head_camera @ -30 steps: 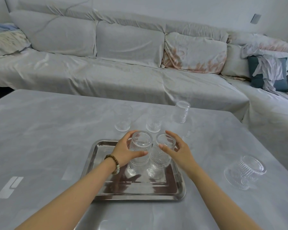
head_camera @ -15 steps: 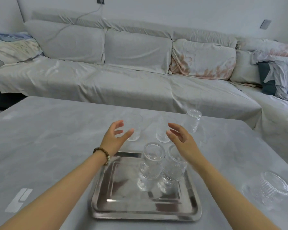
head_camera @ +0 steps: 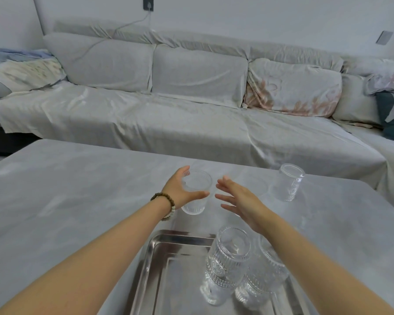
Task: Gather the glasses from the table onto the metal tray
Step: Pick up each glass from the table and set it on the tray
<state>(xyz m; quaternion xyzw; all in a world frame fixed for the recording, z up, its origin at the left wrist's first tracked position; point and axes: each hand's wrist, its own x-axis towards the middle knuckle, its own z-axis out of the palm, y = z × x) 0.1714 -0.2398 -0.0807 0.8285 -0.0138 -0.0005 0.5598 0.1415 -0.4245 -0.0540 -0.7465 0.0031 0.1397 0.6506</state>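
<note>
The metal tray [head_camera: 156, 264] is sitting at the near edge of the grey table [head_camera: 66, 201], and two ribbed glasses are already standing on it side by side: one toward the tray's middle [head_camera: 228, 262] and one just right of it [head_camera: 266, 278], partly hidden under the right forearm. Beyond the tray's far rim, the left hand [head_camera: 180, 189], a bead bracelet [head_camera: 163, 204] on its wrist, is curling around a clear glass [head_camera: 196, 193] on the table, fingers behind it and thumb across the front, touching it. The right hand [head_camera: 241, 201] is hovering just right of that glass, fingers spread wide and holding nothing. Farther right of the tray, another glass [head_camera: 290, 181] is standing alone near the table's far edge.
</note>
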